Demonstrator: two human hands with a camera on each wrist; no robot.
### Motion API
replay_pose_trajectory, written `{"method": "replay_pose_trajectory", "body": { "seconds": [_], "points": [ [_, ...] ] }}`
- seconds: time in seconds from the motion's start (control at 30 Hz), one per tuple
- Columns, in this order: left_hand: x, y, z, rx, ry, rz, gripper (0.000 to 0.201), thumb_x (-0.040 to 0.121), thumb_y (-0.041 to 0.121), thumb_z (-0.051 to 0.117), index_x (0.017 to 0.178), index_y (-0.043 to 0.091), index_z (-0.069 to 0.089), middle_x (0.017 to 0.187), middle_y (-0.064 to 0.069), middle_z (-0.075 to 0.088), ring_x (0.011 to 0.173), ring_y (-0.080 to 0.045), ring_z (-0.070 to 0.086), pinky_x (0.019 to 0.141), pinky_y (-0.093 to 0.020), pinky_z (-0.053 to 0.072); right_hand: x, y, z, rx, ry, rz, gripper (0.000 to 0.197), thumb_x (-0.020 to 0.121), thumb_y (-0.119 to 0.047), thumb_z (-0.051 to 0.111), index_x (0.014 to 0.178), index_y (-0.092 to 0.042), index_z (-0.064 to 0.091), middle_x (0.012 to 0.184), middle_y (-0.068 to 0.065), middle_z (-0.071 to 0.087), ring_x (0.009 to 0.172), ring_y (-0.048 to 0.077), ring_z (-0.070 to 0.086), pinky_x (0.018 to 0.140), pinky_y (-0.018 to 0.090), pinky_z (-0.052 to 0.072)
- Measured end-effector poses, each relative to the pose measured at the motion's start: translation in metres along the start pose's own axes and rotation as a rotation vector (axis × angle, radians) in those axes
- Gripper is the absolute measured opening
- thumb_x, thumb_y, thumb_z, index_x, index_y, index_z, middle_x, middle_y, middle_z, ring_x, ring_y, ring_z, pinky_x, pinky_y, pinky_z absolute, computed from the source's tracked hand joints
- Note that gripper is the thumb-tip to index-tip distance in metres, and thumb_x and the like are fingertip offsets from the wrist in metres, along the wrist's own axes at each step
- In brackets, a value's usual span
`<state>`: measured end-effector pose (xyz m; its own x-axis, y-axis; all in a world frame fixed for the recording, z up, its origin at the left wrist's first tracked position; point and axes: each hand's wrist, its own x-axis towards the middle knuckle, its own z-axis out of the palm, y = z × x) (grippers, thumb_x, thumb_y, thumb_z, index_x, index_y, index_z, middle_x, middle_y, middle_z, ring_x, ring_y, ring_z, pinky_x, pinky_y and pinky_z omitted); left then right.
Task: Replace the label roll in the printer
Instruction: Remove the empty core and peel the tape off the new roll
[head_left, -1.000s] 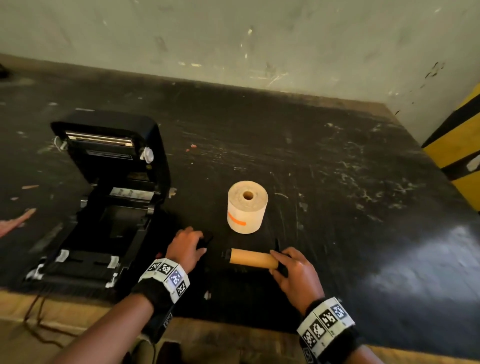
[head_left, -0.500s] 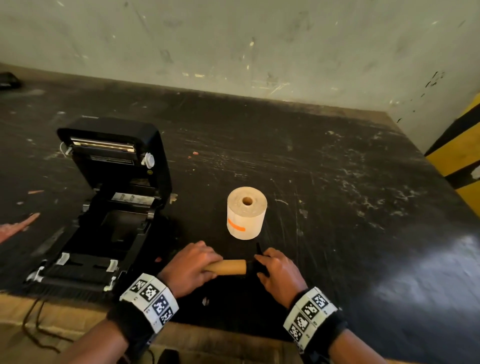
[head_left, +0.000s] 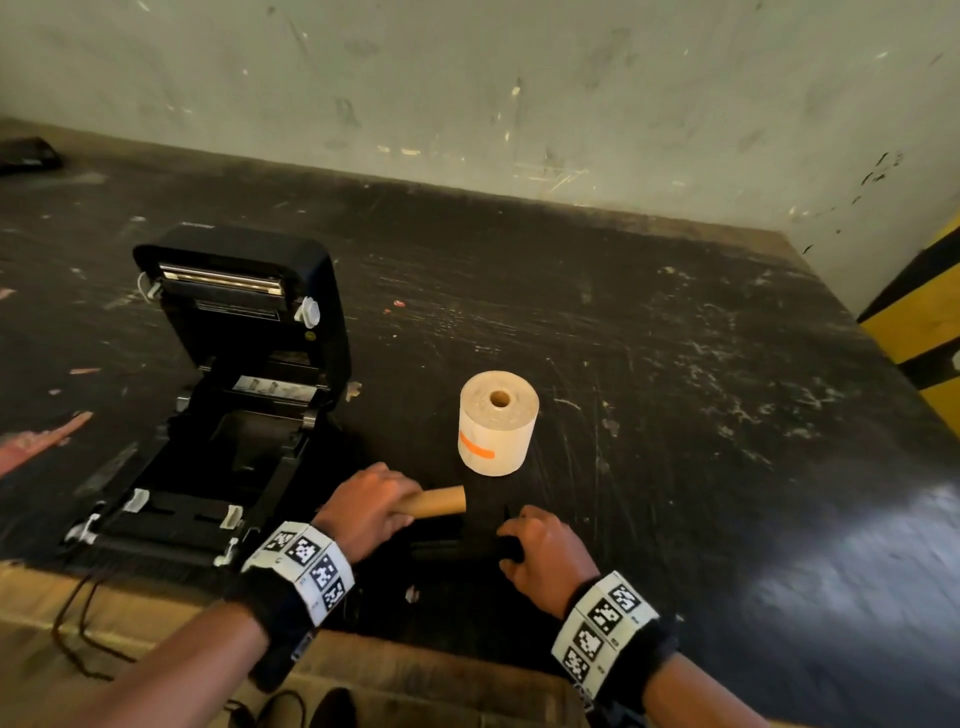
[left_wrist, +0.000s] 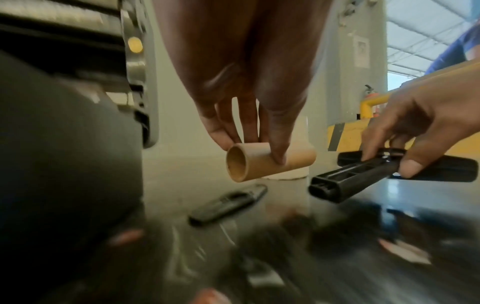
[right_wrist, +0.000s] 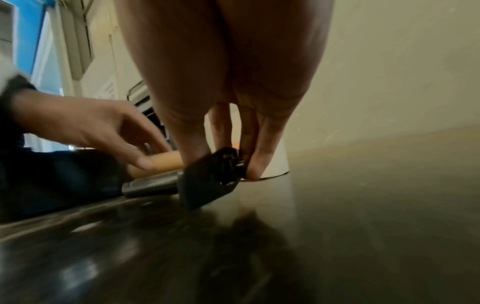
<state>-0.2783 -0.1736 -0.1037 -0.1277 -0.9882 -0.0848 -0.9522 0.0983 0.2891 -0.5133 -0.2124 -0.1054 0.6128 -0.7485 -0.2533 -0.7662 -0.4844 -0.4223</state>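
Observation:
The black label printer (head_left: 244, 405) stands open at the left, its roll bay bare. A full cream label roll (head_left: 497, 421) with an orange mark stands upright mid-table. My left hand (head_left: 369, 509) pinches the empty brown cardboard core (head_left: 439, 501) (left_wrist: 270, 162) just above the table. My right hand (head_left: 540, 545) (right_wrist: 221, 160) grips the black plastic spindle (left_wrist: 350, 181) (right_wrist: 210, 179) at its flanged end. The spindle's free end points toward the core, a small gap apart. A second small black piece (left_wrist: 228, 203) lies on the table under the core.
The dark scuffed table (head_left: 675, 389) runs back to a pale wall (head_left: 519, 78). A yellow-and-black striped barrier (head_left: 924, 332) stands at the right edge. The printer's cable (head_left: 78, 623) hangs over the front edge at the left.
My left hand has taken hold of the cardboard core. My right hand has drawn back to the right with the black spindle, which now sits clear of the core.

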Motion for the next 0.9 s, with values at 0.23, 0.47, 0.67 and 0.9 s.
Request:
{"method": "replay_pose_trajectory", "body": {
  "seconds": [0.23,0.47,0.67,0.9],
  "points": [
    [0.005,0.009,0.01,0.075,-0.108,-0.047,0.043,0.088,0.033,0.055,0.129,0.024,0.045,0.128,0.003,0.051,0.118,-0.015,0.041,0.097,-0.031,0.034,-0.001,-0.002,-0.008,0.0,-0.069,0.021,0.036,0.087,-0.04,0.058,0.12,-0.025,0.056,0.115,0.001,0.058,0.108,0.018,0.056,0.091,0.034,0.048],
    [0.032,0.015,0.001,-0.408,0.054,-0.233,0.064,0.085,0.028,0.061,0.14,0.03,0.029,0.139,-0.006,0.043,0.127,-0.019,0.038,0.105,-0.036,0.034,0.037,0.005,-0.064,-0.135,0.298,-0.12,0.055,0.089,-0.036,0.056,0.139,-0.023,0.037,0.13,0.005,0.053,0.118,0.021,0.049,0.099,0.036,0.044],
    [0.061,0.031,0.014,-0.687,0.033,-0.273,0.074,0.082,0.008,0.064,0.143,0.015,0.023,0.145,-0.007,0.036,0.133,-0.019,0.032,0.108,-0.03,0.028,0.06,0.002,-0.071,-0.404,0.371,-0.253,0.055,0.081,-0.032,0.065,0.13,-0.013,0.05,0.118,0.012,0.055,0.108,0.029,0.051,0.089,0.041,0.047],
    [0.07,0.036,0.025,-0.734,0.128,-0.315,0.073,0.077,0.001,0.064,0.141,0.01,0.03,0.141,-0.01,0.042,0.13,-0.019,0.037,0.107,-0.036,0.033,0.076,0.009,-0.07,-0.523,0.355,-0.306,0.059,0.078,-0.029,0.067,0.131,-0.016,0.047,0.121,0.008,0.062,0.11,0.028,0.055,0.09,0.041,0.046]
  ]
}}
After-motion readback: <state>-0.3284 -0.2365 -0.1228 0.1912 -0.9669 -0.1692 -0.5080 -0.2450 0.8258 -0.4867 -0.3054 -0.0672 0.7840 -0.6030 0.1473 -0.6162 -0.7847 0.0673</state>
